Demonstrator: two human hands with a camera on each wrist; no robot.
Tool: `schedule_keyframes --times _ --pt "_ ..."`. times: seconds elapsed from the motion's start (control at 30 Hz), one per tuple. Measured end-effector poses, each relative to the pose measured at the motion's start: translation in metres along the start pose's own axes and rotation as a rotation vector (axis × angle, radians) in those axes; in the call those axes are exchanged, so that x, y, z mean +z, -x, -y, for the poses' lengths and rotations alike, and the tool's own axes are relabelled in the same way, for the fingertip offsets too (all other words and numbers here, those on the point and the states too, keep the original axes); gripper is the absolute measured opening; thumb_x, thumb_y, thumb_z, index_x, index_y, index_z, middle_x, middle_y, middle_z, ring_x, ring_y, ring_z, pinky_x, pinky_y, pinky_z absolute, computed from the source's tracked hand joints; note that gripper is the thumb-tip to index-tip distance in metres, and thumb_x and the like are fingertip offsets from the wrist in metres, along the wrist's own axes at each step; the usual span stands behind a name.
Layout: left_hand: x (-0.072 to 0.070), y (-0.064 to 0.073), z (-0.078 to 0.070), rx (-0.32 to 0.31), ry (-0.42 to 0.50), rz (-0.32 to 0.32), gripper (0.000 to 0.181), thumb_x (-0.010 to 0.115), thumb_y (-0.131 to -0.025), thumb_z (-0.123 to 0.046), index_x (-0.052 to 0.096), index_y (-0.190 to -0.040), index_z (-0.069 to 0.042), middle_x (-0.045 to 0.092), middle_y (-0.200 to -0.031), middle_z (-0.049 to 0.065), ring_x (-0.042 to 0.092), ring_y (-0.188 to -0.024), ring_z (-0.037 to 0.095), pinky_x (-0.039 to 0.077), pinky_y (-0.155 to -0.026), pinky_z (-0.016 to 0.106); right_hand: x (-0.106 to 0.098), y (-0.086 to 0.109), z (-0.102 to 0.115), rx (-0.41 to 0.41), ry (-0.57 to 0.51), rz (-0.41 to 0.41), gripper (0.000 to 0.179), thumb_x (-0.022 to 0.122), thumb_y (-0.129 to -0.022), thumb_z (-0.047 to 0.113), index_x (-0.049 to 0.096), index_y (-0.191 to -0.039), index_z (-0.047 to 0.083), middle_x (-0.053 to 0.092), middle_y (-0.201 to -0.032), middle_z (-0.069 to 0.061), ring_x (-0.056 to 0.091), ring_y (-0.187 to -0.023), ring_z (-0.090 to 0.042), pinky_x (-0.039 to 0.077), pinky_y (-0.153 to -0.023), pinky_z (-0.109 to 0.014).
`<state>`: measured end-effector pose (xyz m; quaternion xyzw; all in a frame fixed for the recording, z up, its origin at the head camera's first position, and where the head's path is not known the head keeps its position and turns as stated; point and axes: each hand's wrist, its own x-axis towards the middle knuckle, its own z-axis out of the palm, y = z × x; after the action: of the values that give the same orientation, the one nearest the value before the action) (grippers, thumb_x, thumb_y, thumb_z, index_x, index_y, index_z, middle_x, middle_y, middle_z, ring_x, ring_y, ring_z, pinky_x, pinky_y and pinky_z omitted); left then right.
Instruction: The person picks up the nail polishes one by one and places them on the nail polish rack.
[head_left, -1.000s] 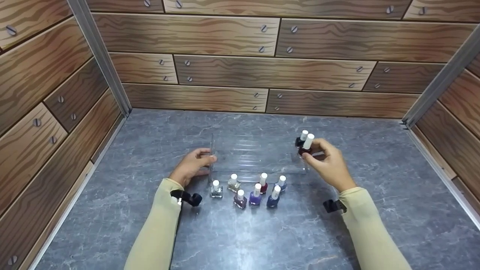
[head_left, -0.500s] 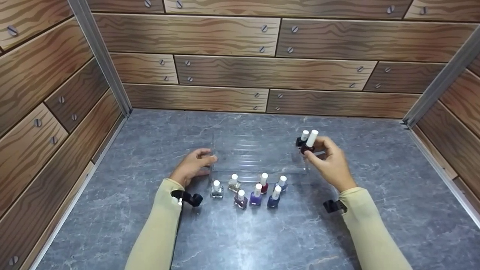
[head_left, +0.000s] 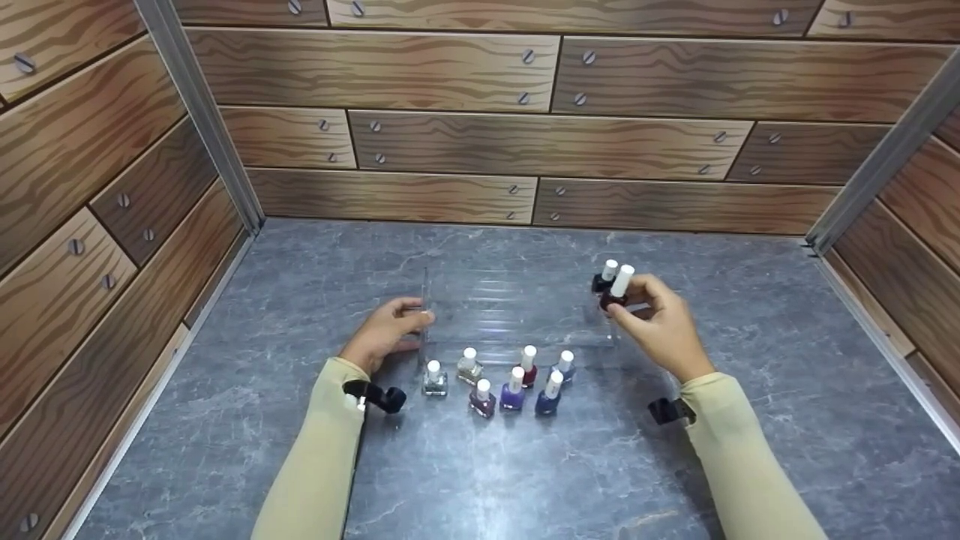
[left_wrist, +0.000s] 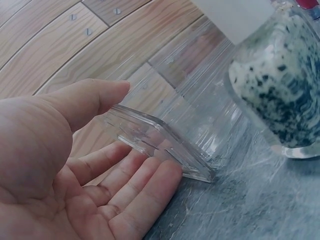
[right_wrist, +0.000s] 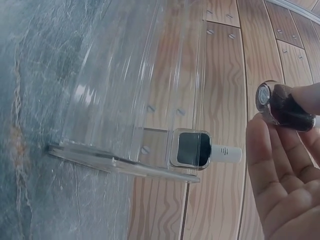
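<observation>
Left hand: thumb over the end edge of the clear rack [head_left: 487,304], fingers curved against its outer face, a loose hold with thumb and fingers well spread.
Right hand [head_left: 660,326]: thumb and fingers drawn together, pinching the dark bottle [right_wrist: 285,107], slightly tilted, cap up.
Beyond the right fingertips: black bottle [head_left: 602,283], upright at the rack's far right end, close in the way.
Nearside of the left fingers: speckled bottle [left_wrist: 280,80], apart from them.
Between both hands: purple bottle [head_left: 513,394], red bottle [head_left: 529,371], navy bottle [head_left: 548,403].

A grey marbled tabletop [head_left: 480,480] bears a clear rack [head_left: 495,315] and seven bottles [head_left: 513,397].
</observation>
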<state>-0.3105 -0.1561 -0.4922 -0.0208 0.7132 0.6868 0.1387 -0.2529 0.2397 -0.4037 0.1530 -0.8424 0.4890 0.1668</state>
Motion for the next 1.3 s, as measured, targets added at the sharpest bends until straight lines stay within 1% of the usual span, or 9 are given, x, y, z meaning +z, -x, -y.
schedule_keyframes --times 0.17,0.3,0.47,0.73,0.9,0.97,1.03,1.2,1.3 --pt "0.001 0.000 -0.002 -0.011 -0.001 -0.014 0.065 0.076 -0.095 -0.021 0.047 -0.150 -0.002 0.058 -0.134 0.017 0.059 -0.123 0.032 0.057 -0.101 0.043 0.001 -0.002 0.000 -0.023 -0.012 -0.005 0.022 0.072 -0.091 -0.009 0.064 -0.111 -0.009 0.071 -0.099 -0.022 0.066 -0.085 -0.009 0.058 -0.074 -0.016" --pt "0.002 -0.002 -0.004 -0.002 0.000 -0.009 0.064 0.075 -0.096 -0.020 0.047 -0.150 -0.002 0.058 -0.135 0.018 0.059 -0.124 0.033 0.057 -0.101 0.043 0.006 -0.007 -0.017 -0.021 -0.023 0.003 0.020 0.072 -0.091 -0.010 0.063 -0.108 -0.007 0.072 -0.099 -0.021 0.068 -0.086 -0.012 0.060 -0.076 -0.017" --pt "0.003 -0.006 -0.005 0.003 0.015 -0.011 0.065 0.076 -0.095 -0.021 0.047 -0.150 -0.001 0.058 -0.136 0.018 0.058 -0.125 0.033 0.057 -0.101 0.043 0.010 -0.012 -0.030 0.008 -0.036 0.030 0.021 0.074 -0.092 -0.002 0.062 -0.109 -0.003 0.073 -0.100 -0.016 0.068 -0.088 -0.011 0.061 -0.079 -0.020" --pt "0.001 -0.006 -0.003 0.009 -0.003 -0.031 0.063 0.075 -0.096 -0.023 0.048 -0.149 -0.002 0.059 -0.133 0.017 0.059 -0.123 0.032 0.057 -0.101 0.043 0.012 -0.022 -0.020 0.045 -0.091 0.060 0.027 0.074 -0.093 0.001 0.060 -0.115 -0.004 0.070 -0.104 -0.020 0.068 -0.090 -0.015 0.060 -0.081 -0.020" --pt "-0.001 -0.005 -0.002 0.003 0.000 -0.028 0.064 0.074 -0.096 -0.021 0.047 -0.150 -0.001 0.059 -0.134 0.016 0.059 -0.123 0.030 0.057 -0.102 0.044 0.024 -0.030 -0.012 0.114 -0.247 0.080 0.029 0.074 -0.093 0.000 0.058 -0.116 -0.006 0.070 -0.105 -0.013 0.069 -0.092 -0.013 0.060 -0.083 -0.023" --pt "-0.001 -0.003 -0.002 0.005 0.002 -0.029 0.064 0.074 -0.097 -0.021 0.046 -0.150 0.001 0.059 -0.134 0.017 0.059 -0.123 0.031 0.056 -0.103 0.045 0.031 -0.032 -0.009 0.140 -0.279 0.078 0.029 0.075 -0.093 0.002 0.058 -0.115 -0.004 0.069 -0.103 -0.009 0.068 -0.091 -0.013 0.059 -0.082 -0.023" --pt "-0.001 -0.002 -0.002 0.004 0.006 -0.033 0.064 0.074 -0.097 -0.021 0.046 -0.150 0.001 0.059 -0.133 0.017 0.059 -0.122 0.031 0.056 -0.103 0.045 0.037 -0.035 -0.007 0.141 -0.266 0.086 0.027 0.075 -0.093 0.002 0.059 -0.114 -0.004 0.069 -0.102 -0.009 0.067 -0.090 -0.014 0.059 -0.080 -0.023" --pt "0.002 0.001 -0.001 0.006 -0.007 -0.030 0.064 0.075 -0.096 -0.022 0.047 -0.150 0.000 0.060 -0.133 0.017 0.059 -0.123 0.031 0.056 -0.103 0.045 0.045 -0.042 -0.008 0.113 -0.158 0.117 0.026 0.076 -0.093 0.005 0.061 -0.113 -0.002 0.070 -0.105 -0.016 0.066 -0.090 -0.018 0.058 -0.078 -0.022" --pt "0.005 0.003 0.000 0.004 -0.011 -0.022 0.064 0.075 -0.096 -0.023 0.047 -0.150 -0.001 0.060 -0.133 0.017 0.060 -0.123 0.032 0.057 -0.102 0.045 0.048 -0.046 -0.011 0.131 -0.094 0.125 0.024 0.075 -0.093 0.005 0.061 -0.111 -0.001 0.070 -0.105 -0.017 0.065 -0.091 -0.019 0.057 -0.078 -0.021"
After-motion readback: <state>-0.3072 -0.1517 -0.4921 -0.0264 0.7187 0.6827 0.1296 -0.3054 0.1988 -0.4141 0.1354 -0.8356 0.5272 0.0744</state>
